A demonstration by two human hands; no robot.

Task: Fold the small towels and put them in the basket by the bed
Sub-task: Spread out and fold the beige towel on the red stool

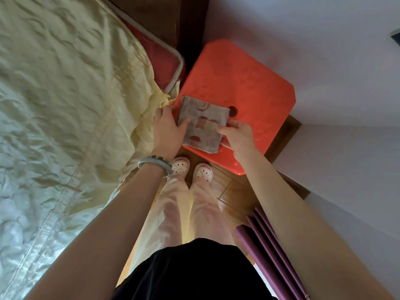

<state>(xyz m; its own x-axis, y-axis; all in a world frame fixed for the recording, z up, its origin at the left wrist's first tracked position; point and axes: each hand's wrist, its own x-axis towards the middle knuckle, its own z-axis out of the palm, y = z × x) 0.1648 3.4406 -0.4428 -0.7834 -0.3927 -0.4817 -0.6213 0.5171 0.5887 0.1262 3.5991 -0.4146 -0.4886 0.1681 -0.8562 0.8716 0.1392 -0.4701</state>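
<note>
A small folded towel (pixel 202 122), grey with red and cream patches, lies on the near corner of an orange plastic stool (pixel 242 87). My left hand (pixel 167 126) holds its left edge, thumb lying on top of the cloth. My right hand (pixel 237 132) pinches the towel's right edge between thumb and fingers. No basket is in view.
The bed (pixel 65 105) with a pale yellow quilted cover fills the left; a red mattress corner (pixel 164 68) shows beside the stool. White walls stand at the right. Purple curtain folds (pixel 272 245) hang at lower right. My feet (pixel 192 168) stand on wooden floor.
</note>
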